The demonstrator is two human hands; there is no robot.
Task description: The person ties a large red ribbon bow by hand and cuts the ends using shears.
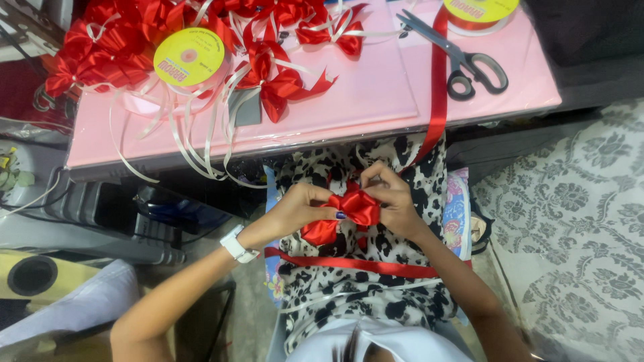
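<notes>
Item: red ribbon bow [353, 206], in progress. I am holding it over my lap, above the black-and-white spotted cloth [376, 268], just short of the near edge of the pink board [376, 94]. My left hand [305, 204] is pinching the bow's left loops; my right hand [392, 198] is closing on its top and right side. Both hands are together, clamped on the bow.

Feed: a red ribbon strip [438, 87] is running from the board's far right corner, across the board, over the near edge and down toward my hands. Another length of it is lying across my lap, under my forearms.

Stock on the board: finished red bows [282, 84] with pale ribbon tails are piling at the far left corner and centre; a yellow-faced ribbon spool [189, 57] is sitting among them; a second spool [479, 10] is sitting at the far right corner; scissors [463, 57] are lying just beside the strip.

Step, as I judge it: I am shaping and gathering loops at the bow's centre. Next move, I judge, is calling for a firm pinch at the middle, so that the loops are not slipping.
</notes>
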